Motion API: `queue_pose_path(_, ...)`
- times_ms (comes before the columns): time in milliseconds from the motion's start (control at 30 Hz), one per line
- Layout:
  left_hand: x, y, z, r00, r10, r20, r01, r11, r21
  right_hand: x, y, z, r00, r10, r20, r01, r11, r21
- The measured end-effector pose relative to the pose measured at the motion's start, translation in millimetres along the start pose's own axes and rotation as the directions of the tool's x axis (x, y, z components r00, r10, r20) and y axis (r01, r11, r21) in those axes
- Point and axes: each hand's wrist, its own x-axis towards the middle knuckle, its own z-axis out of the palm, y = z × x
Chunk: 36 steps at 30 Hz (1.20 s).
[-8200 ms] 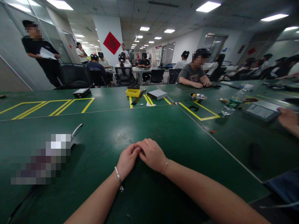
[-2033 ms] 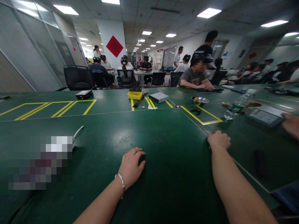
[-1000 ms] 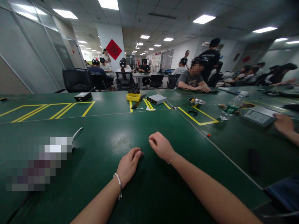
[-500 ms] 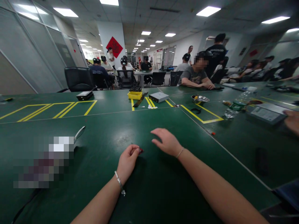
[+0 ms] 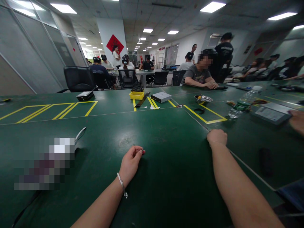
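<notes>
Left hand (image 5: pixel 130 162): fingers pinching small red piece (image 5: pixel 143 152). Right hand (image 5: pixel 217 137): fingers curled, can't tell if gripping; bottle (image 5: pixel 242 105) beyond them.

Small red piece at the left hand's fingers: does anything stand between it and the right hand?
Nothing visible does: only green tabletop shows between the right hand and the small red piece in the left hand.

An open office workroom. Beyond the green table (image 5: pixel 166 177) stand black chairs (image 5: pixel 79 78); above it, ceiling lights (image 5: pixel 212 6); yellow tape (image 5: pixel 216 121) marks its top.
</notes>
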Motion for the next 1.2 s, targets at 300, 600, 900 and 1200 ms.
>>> queue_pose_path(300, 0.2, -2.9, -1.5, 0.999, 0.046, 0.003, -0.046, 0.993, 0.110, -39.8, -71.5, -21.0, 0.976, -0.212, -0.046, 0.216, 0.930, 0.296)
queue_pose_path(600, 0.8, -5.9, -1.6, 0.993, 0.117, -0.011, -0.110, 0.957, 0.267, -154.5, -169.4, -25.8, 0.608, -0.652, 0.453, -0.227, 0.404, 0.886)
queue_pose_path(900, -1.0, 0.4, -0.9, 0.990, 0.143, 0.020, -0.141, 0.928, 0.346, -185.9, -177.7, -21.3, 0.494, -0.702, 0.513, -0.332, 0.393, 0.857)
queue_pose_path(1200, -2.1, -1.6, 1.2, 0.992, 0.113, 0.056, -0.124, 0.945, 0.302, -193.4, -181.9, -17.6, 0.544, -0.759, 0.357, -0.148, 0.332, 0.932)
